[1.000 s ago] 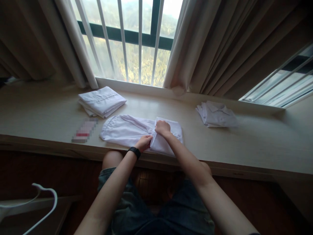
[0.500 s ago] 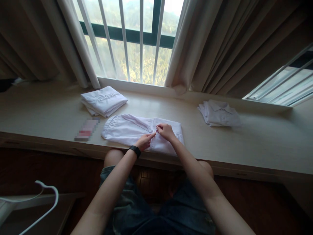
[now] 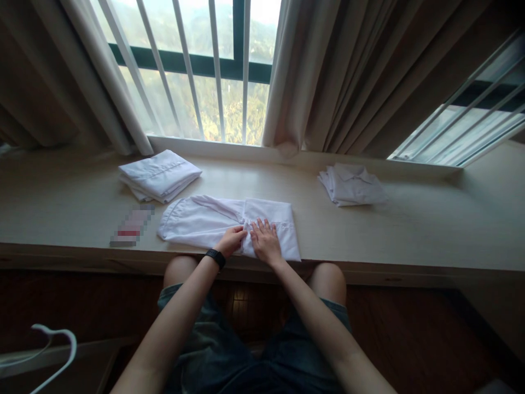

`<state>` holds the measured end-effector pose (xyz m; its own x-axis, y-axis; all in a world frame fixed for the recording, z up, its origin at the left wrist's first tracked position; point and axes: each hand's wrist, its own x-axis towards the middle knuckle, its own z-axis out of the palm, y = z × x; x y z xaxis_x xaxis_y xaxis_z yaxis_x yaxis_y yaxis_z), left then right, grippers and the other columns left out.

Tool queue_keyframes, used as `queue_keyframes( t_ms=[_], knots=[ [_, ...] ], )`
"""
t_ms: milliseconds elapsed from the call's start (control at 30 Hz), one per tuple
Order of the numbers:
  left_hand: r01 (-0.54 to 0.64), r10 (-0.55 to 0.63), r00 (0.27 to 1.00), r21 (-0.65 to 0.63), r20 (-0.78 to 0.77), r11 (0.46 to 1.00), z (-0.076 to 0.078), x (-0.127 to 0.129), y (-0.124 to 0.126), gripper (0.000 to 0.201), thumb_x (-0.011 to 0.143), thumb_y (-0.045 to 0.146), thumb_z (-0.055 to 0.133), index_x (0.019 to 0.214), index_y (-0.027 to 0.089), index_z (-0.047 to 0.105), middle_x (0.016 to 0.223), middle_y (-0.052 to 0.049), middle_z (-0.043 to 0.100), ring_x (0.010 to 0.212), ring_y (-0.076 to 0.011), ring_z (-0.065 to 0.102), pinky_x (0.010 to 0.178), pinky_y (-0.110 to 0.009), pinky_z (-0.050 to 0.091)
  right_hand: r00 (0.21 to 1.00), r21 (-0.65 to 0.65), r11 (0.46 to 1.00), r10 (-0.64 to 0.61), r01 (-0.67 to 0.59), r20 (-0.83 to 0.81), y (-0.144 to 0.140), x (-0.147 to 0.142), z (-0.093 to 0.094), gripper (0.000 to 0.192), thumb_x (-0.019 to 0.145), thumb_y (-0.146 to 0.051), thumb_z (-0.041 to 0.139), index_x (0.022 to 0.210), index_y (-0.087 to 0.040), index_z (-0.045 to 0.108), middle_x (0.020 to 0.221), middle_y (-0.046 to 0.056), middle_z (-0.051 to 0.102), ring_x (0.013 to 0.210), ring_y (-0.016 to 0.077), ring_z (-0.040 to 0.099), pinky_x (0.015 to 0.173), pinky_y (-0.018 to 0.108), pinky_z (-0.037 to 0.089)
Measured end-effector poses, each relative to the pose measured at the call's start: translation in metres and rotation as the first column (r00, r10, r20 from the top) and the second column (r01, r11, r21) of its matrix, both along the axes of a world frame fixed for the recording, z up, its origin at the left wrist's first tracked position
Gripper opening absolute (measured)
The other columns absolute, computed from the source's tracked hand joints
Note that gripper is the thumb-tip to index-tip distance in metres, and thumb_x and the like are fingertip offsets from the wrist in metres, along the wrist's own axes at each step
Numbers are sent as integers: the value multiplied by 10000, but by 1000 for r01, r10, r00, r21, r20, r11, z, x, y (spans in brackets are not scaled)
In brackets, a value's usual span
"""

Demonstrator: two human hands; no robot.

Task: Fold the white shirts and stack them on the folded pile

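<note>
A white shirt [image 3: 197, 221] lies partly folded along the front edge of the pale ledge, its right part doubled into a rectangle with a button strip showing. My left hand [image 3: 232, 241], below a black wristband, pinches the shirt's cloth near the middle, at the edge of the folded part. Just to its right, my right hand [image 3: 264, 241] rests flat on the folded part with fingers spread. The cloth under both hands is hidden.
Folded white cloth [image 3: 159, 175] lies at the back left of the ledge [image 3: 410, 230], and a folded white collared shirt [image 3: 353, 185] at the back right. A blurred-out flat item [image 3: 132, 225] is at left. A white hanger [image 3: 61, 334] shows at lower left.
My right hand has gone from pinching the cloth at the middle to lying flat on the folded part. My left hand stays at the fold. The whole view has shifted slightly.
</note>
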<state>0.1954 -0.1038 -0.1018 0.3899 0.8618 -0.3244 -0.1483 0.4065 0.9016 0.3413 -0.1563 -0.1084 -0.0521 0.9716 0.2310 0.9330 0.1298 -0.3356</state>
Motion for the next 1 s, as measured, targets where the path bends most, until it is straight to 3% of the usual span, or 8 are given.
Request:
queue_keyframes(
  t_ms=[200,400,667,867,1000],
  knots=[
    [-57,57,998,64,5,996,3,6,-1,328,648,264,751,932,101,747,753,-48,715,611,-101,569,552,-187,399,999,-27,998,-51,51,-3,-1,-1,9,533,1059,-486,289,1541,-304,426,1638,39,317,1545,326,167,1230,592,106],
    [-114,122,992,164,-39,980,11,8,4,334,655,302,759,940,129,742,848,-41,737,777,-148,642,722,-224,487,997,-20,997,-79,79,6,-2,-1,16,548,1058,-505,276,1578,-342,335,1654,28,279,1551,331,133,1223,608,105],
    [-178,205,962,152,-181,972,-2,3,5,389,665,470,796,829,129,705,658,-19,648,606,-118,572,588,-214,440,997,-41,999,-22,25,69,-5,-7,5,570,1034,-547,333,1552,-320,402,1650,50,291,1547,350,133,1217,634,60],
    [-210,274,923,241,-271,947,6,11,8,348,637,351,827,878,129,710,767,-43,711,710,-153,633,656,-228,469,999,-51,999,-10,12,37,-4,-1,11,538,1050,-482,309,1566,-343,367,1651,25,289,1549,336,141,1223,612,101],
    [-203,315,870,307,-379,930,13,8,10,238,664,292,797,833,147,714,692,-36,698,748,-191,657,669,-238,466,999,-19,1000,1,0,51,-5,3,10,533,1053,-462,309,1564,-325,379,1649,17,292,1548,338,143,1231,600,93]
  ],
)
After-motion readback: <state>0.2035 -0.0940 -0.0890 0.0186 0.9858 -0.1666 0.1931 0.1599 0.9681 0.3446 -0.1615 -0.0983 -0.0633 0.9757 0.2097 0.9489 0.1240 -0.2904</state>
